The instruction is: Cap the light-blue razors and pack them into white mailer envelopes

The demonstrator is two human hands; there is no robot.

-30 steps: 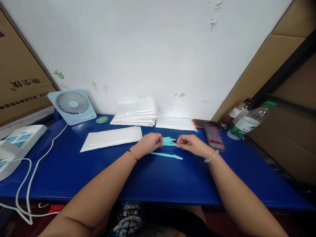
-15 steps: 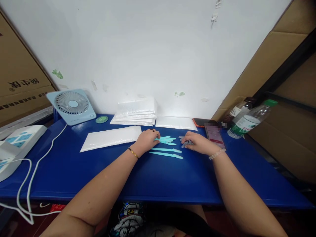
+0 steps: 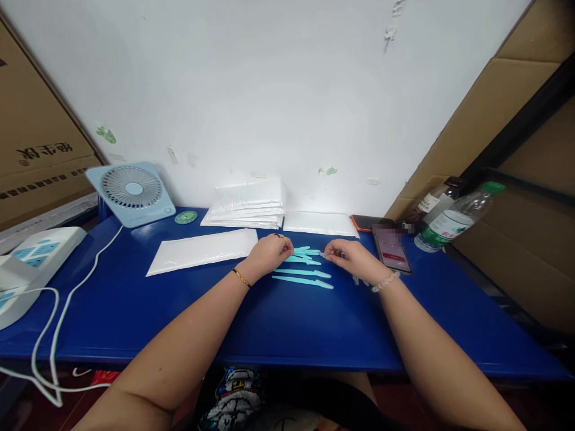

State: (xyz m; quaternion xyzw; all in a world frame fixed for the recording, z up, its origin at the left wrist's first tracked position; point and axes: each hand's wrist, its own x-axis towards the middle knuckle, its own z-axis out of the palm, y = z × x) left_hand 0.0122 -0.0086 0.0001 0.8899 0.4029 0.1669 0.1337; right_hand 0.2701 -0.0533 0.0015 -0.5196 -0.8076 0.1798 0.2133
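Observation:
Several turquoise eyebrow razors (image 3: 303,280) lie on the blue table, two of them side by side nearest me and others in a loose bunch above. My left hand (image 3: 269,255) is closed in a pinch on the handle of a razor at the bunch's left end. Opposite it, my right hand (image 3: 350,257) pinches a small clear plastic cap (image 3: 323,255) at the blade end of that razor. Whether the cap sits around the blade or only touches it, I cannot tell. More clear caps (image 3: 356,279) lie partly hidden beneath my right wrist.
White padded mailers (image 3: 245,209) are stacked by the wall, with a single mailer (image 3: 202,250) left of my hands. A phone (image 3: 390,250) and bottles (image 3: 453,224) stand or lie at right. On the left are a fan (image 3: 133,191) and a power strip (image 3: 45,257) with white cables.
My right hand has moved left from the clear caps toward the razor tips with one cap between its fingers. My left hand has lifted slightly with a razor.

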